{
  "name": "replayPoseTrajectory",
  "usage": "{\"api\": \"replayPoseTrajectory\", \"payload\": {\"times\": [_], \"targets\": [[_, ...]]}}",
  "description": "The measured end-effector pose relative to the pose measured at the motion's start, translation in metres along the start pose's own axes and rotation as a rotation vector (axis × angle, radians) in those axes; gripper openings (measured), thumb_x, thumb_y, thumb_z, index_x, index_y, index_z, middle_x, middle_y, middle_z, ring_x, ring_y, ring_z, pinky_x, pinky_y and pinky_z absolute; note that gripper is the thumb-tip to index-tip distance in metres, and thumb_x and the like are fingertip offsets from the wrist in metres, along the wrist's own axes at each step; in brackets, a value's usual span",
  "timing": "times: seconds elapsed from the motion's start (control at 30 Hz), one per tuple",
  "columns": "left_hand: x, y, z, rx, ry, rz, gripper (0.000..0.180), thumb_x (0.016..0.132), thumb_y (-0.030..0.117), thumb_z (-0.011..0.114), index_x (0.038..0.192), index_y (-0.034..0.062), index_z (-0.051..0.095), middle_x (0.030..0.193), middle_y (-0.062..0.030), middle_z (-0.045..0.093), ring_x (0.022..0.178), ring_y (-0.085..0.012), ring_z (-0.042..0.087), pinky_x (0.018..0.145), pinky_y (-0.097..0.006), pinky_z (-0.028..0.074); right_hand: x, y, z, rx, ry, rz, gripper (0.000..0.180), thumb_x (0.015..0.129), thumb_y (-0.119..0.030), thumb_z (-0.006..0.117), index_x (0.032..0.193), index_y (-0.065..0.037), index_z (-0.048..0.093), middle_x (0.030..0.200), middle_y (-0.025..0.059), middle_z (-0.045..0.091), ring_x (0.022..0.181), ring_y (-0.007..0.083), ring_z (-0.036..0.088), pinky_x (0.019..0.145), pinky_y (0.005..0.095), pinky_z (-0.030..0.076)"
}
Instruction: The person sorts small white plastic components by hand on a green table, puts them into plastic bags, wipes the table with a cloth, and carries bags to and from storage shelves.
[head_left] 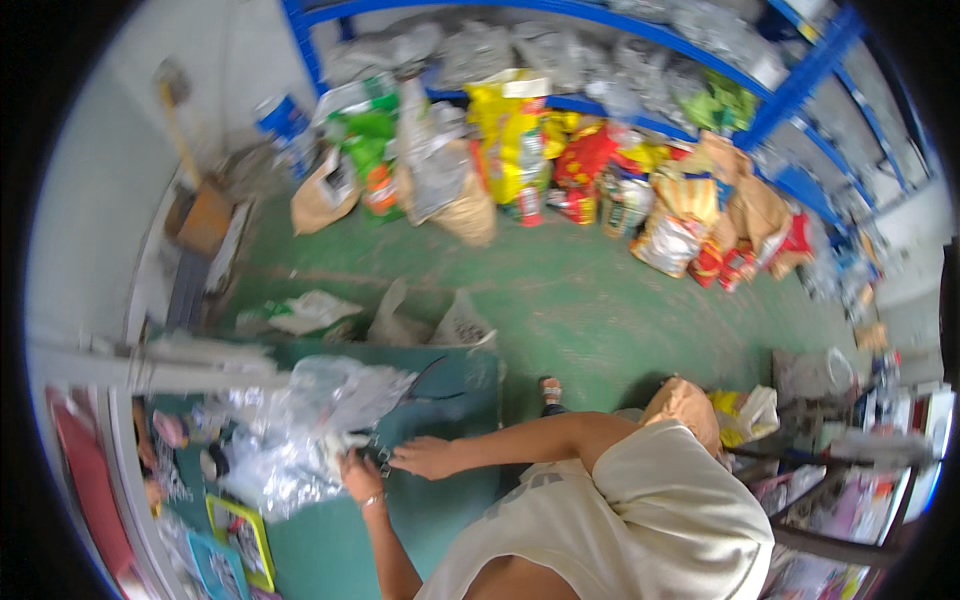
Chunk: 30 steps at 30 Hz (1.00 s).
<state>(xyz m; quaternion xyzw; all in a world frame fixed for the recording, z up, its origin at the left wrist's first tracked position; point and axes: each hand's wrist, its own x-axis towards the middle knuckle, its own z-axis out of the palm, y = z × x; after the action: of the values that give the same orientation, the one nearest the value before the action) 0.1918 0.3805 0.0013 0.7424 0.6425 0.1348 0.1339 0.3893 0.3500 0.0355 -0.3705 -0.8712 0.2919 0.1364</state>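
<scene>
My left hand [361, 477] is at the edge of a heap of clear plastic bags [285, 470] on the green table [440, 515]. Its fingers look closed against a crumpled white piece [340, 450]; what they hold is too blurred to name. Just to the right, my right hand [424, 457] lies low over the tabletop with its fingers stretched out. Small dark metal-looking pieces [384, 456] lie between the two hands, by the right fingertips. A thin dark cord or strap [432, 397] curves over the table beyond them.
A yellow-green tray [262, 560] and a blue tray [215, 562] sit at the table's left. Past its far edge stand open plastic sacks [462, 322]. Filled bags [510, 140] line the blue shelving [660, 120]. Part of another person's arm [146, 450] shows far left.
</scene>
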Motion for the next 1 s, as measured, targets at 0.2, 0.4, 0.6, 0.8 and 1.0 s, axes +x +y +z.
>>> {"api": "replayPoseTrajectory", "payload": {"times": [0.2,0.4,0.6,0.8,1.0], "targets": [[-0.002,0.014,-0.006,-0.015,0.088,-0.113,0.028,0.074,0.005,0.054,0.100,-0.0029,0.052,0.098,-0.0208,0.055,0.093,-0.0330,0.050,0.082,-0.039,0.040,-0.196,0.062,-0.028,0.497,0.262,0.612,0.024,0.077,-0.017,0.049,0.095,-0.003,0.055,0.095,0.0156,0.056,0.090,0.0307,0.053,0.076,0.0401,0.042],[-0.004,0.136,0.058,-0.520,0.453,0.190,0.032,0.077,-0.002,0.046,0.109,0.0010,0.047,0.093,-0.0107,0.052,0.075,-0.0192,0.051,0.064,-0.030,0.042,-0.509,0.090,0.082,0.186,0.532,1.889,0.021,0.069,-0.015,0.049,0.082,-0.004,0.062,0.077,0.0132,0.061,0.067,0.0280,0.060,0.059,0.0407,0.047],[0.001,0.407,0.154,-1.139,-0.330,0.585,0.035,0.082,0.008,0.047,0.116,0.0007,0.039,0.095,-0.0105,0.052,0.067,-0.0179,0.053,0.056,-0.026,0.040,-0.628,0.067,0.203,0.606,0.763,2.336,0.024,0.074,-0.023,0.049,0.070,-0.002,0.060,0.071,0.0154,0.059,0.069,0.0279,0.058,0.061,0.0403,0.045],[0.000,0.558,0.307,-0.782,-1.145,-0.202,0.029,0.077,0.004,0.048,0.105,-0.0011,0.046,0.081,-0.0116,0.056,0.062,-0.0171,0.052,0.050,-0.027,0.041,-0.709,0.139,0.253,-0.303,0.590,2.214,0.027,0.075,-0.030,0.050,0.063,-0.007,0.061,0.062,0.0109,0.059,0.057,0.0213,0.057,0.054,0.0364,0.044],[0.038,0.637,0.388,-0.444,-1.052,-0.340,0.015,0.075,0.005,0.047,0.090,0.0014,0.047,0.074,-0.0108,0.055,0.058,-0.0183,0.052,0.046,-0.029,0.040,-0.782,0.197,-0.067,0.473,1.695,1.619,0.029,0.074,-0.013,0.057,0.100,-0.001,0.055,0.085,0.0118,0.062,0.074,0.0201,0.059,0.067,0.0316,0.047]]}}
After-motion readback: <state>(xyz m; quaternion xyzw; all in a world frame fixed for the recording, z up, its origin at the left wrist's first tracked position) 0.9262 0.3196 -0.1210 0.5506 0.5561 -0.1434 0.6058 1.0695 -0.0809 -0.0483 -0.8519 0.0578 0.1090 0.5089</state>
